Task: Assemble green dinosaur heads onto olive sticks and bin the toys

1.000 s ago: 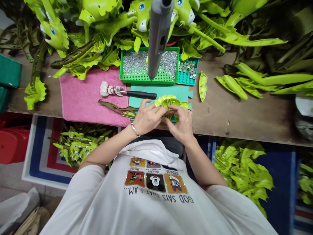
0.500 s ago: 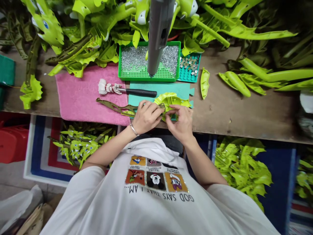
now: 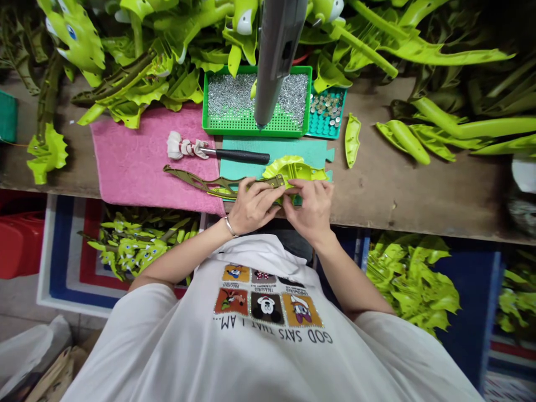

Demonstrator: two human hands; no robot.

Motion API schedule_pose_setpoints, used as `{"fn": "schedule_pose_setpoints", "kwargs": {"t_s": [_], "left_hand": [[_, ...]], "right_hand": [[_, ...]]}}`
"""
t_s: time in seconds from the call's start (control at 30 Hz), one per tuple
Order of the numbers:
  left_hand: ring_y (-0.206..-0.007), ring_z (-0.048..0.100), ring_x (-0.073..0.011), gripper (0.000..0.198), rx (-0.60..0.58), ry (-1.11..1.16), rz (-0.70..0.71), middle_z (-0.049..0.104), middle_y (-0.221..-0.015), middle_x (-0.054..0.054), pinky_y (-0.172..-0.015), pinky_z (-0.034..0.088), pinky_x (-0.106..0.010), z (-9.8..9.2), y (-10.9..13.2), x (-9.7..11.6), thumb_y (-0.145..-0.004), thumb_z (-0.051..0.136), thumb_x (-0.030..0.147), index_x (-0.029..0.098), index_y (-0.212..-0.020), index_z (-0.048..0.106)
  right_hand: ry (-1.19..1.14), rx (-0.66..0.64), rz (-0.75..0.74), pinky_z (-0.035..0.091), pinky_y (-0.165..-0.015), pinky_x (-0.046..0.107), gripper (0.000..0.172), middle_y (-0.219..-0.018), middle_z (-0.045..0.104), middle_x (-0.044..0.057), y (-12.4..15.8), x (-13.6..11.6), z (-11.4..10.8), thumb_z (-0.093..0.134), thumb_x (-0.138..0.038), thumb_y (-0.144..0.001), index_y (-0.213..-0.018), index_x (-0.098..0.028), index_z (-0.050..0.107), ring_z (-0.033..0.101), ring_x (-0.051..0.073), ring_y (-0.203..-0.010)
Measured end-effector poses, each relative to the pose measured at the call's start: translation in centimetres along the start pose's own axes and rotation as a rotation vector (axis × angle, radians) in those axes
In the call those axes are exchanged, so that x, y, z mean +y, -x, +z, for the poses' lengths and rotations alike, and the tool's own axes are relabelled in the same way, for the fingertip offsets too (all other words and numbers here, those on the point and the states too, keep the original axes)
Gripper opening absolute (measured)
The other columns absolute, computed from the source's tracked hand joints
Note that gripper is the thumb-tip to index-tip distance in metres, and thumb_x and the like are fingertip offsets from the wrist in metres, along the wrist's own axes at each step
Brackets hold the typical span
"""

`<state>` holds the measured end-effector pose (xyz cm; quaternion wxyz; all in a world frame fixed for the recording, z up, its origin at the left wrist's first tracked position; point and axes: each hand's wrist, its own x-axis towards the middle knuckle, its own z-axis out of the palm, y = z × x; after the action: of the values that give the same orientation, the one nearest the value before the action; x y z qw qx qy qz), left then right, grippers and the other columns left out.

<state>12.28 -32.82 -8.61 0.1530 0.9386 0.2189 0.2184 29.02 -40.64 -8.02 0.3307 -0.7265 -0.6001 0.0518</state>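
Observation:
On the teal foam mat (image 3: 288,148) lies a lime-green plastic toy shell (image 3: 288,166), hollow side up. A long olive-brown plastic part (image 3: 201,181) reaches from it leftward over the pink cloth. My left hand (image 3: 256,206) is closed on the olive-brown part near its right end, fingers bent over it. My right hand (image 3: 310,206) pinches at the lime-green shell just right of that end; its fingertips nearly meet the left ones. Whether a small piece sits in the pinch is hidden. Just beyond my hands lies a black-handled hammer (image 3: 243,156), its head wrapped in white cloth.
Behind the mat stands a green tray (image 3: 255,132) of small metal screws or pins, beside a teal tray (image 3: 326,114) of round metal pieces. A grey tool (image 3: 278,61) hangs over them. Lime-green parts (image 3: 176,33) are heaped along the back; a pink cloth (image 3: 142,162) lies left.
The fingers of my left hand have moved slightly back, showing more of the olive-brown part's right end. My right hand stays at nearly the same spot. The view has shifted slightly.

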Motion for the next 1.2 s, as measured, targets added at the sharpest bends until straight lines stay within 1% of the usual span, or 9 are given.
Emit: {"fn": "schedule_pose_setpoints", "kwargs": {"t_s": [0.13,0.3,0.37,0.47,0.63,0.83,0.93,1.07,1.2], "left_hand": [[-0.114,0.066,-0.0232,0.038,-0.057,0.025,0.02,0.077,-0.112,-0.009,-0.111,0.033,-0.053,0.4,0.6,-0.3,-0.099,0.051,0.023,0.021,-0.137,0.057],[-0.121,0.063,-0.0216,0.04,-0.114,0.013,0.071,0.075,-0.12,-0.005,-0.115,0.029,-0.056,0.7,1.3,-0.9,-0.1,0.049,0.017,0.03,-0.136,0.059],[-0.121,0.062,-0.022,0.04,-0.104,0.003,0.078,0.075,-0.122,-0.005,-0.115,0.028,-0.057,0.7,1.3,-1.0,-0.099,0.05,0.018,0.03,-0.137,0.059],[-0.12,0.062,-0.0241,0.04,-0.074,-0.003,0.071,0.075,-0.122,-0.005,-0.113,0.028,-0.06,0.6,1.0,-1.0,-0.098,0.051,0.018,0.03,-0.134,0.061],[-0.12,0.059,-0.0272,0.04,-0.128,0.014,0.046,0.073,-0.125,-0.005,-0.111,0.027,-0.061,0.2,0.3,-0.5,-0.096,0.053,0.021,0.032,-0.133,0.063],[-0.119,0.058,-0.0283,0.037,-0.172,0.003,0.059,0.074,-0.123,-0.003,-0.111,0.026,-0.064,0.2,0.0,-0.4,-0.093,0.055,0.022,0.035,-0.126,0.067],[-0.122,0.057,-0.0292,0.035,-0.178,-0.01,0.086,0.072,-0.126,-0.003,-0.111,0.027,-0.065,0.1,0.2,-0.6,-0.092,0.057,0.023,0.034,-0.123,0.067],[-0.125,0.056,-0.0295,0.035,-0.156,-0.024,0.144,0.071,-0.129,-0.003,-0.111,0.028,-0.066,0.0,0.6,-0.7,-0.091,0.058,0.021,0.033,-0.124,0.065],[-0.126,0.058,-0.0285,0.037,-0.131,-0.004,0.146,0.069,-0.131,-0.004,-0.113,0.03,-0.065,0.1,0.9,-0.7,-0.092,0.061,0.021,0.034,-0.126,0.063]], "right_hand": [[-0.12,-0.017,0.044,0.051,-0.088,0.043,0.019,-0.095,0.075,0.006,0.3,0.1,-1.5,0.061,-0.027,-0.088,-0.107,-0.023,0.06,0.069,0.023,-0.089],[-0.142,0.006,0.071,0.056,-0.069,0.034,0.023,-0.088,0.072,0.004,1.9,-0.7,-3.6,0.071,-0.035,-0.084,-0.101,-0.021,0.063,0.067,0.018,-0.072],[-0.159,-0.006,0.045,0.056,-0.067,0.033,0.021,-0.088,0.072,0.005,2.6,-1.1,-3.6,0.073,-0.033,-0.083,-0.098,-0.021,0.065,0.067,0.018,-0.073],[-0.186,0.011,0.06,0.058,-0.068,0.032,0.004,-0.087,0.074,0.005,3.2,-1.5,-3.1,0.064,-0.022,-0.089,-0.092,-0.022,0.067,0.069,0.018,-0.075],[-0.235,0.06,0.105,0.06,-0.07,0.032,0.009,-0.082,0.076,0.003,2.9,-1.3,-2.8,0.063,-0.019,-0.089,-0.084,-0.023,0.069,0.072,0.017,-0.073],[-0.18,-0.01,0.106,0.061,-0.067,0.031,0.013,-0.085,0.075,0.003,3.1,-0.5,-1.7,0.062,-0.022,-0.087,-0.1,-0.022,0.063,0.071,0.017,-0.068],[-0.151,0.009,0.088,0.059,-0.061,0.029,0.011,-0.083,0.073,0.003,3.4,-0.3,-1.2,0.059,-0.021,-0.088,-0.1,-0.022,0.061,0.067,0.015,-0.062],[-0.22,0.025,0.144,0.058,-0.056,0.026,0.011,-0.083,0.07,0.002,3.7,-0.4,-1.7,0.065,-0.025,-0.087,-0.097,-0.021,0.063,0.064,0.012,-0.059],[-0.272,0.019,0.204,0.061,-0.063,0.029,0.005,-0.083,0.072,0.002,3.9,-0.4,-2.6,0.066,-0.026,-0.087,-0.091,-0.022,0.066,0.069,0.015,-0.066]]}}
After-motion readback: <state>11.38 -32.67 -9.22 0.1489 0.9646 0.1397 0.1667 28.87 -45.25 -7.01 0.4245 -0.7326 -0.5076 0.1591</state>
